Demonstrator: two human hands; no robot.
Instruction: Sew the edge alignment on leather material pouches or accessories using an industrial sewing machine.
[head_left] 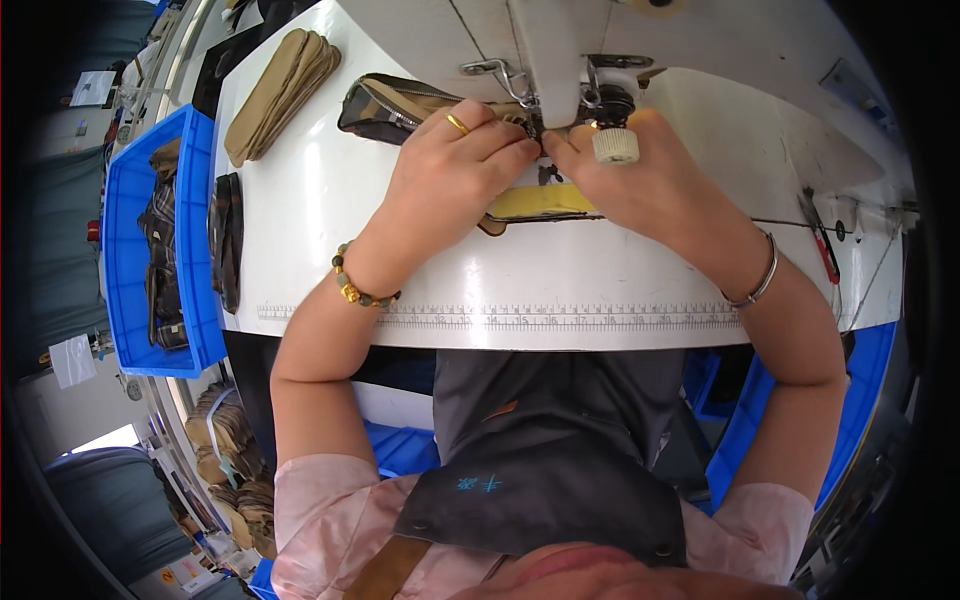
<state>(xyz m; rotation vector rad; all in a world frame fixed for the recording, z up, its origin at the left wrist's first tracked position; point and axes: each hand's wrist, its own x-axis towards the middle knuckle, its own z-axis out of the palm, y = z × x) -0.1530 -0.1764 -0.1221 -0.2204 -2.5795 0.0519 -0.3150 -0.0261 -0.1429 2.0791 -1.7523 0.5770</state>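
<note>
A camouflage pouch with a metal zipper [385,108] lies on the white sewing machine table, its right end under the machine head [548,60] near the needle. My left hand [455,165] is closed on the pouch, fingertips pressed together close to the presser foot. Across from it, my right hand [645,185] bends its fingers in at the pouch's end, thumb and forefinger beside the foot. A ribbed cream knob [616,146] hides part of those fingers. Just below both hands is a yellow strip [540,202] on the machine bed.
A stack of tan fabric pieces [280,95] lies at the far left. Dark folded pieces [227,243] rest by the left edge, beside a blue bin [200,310] of camouflage pieces. Red-handled snips [825,245] lie at right. A ruler strip [550,318] runs along the front edge.
</note>
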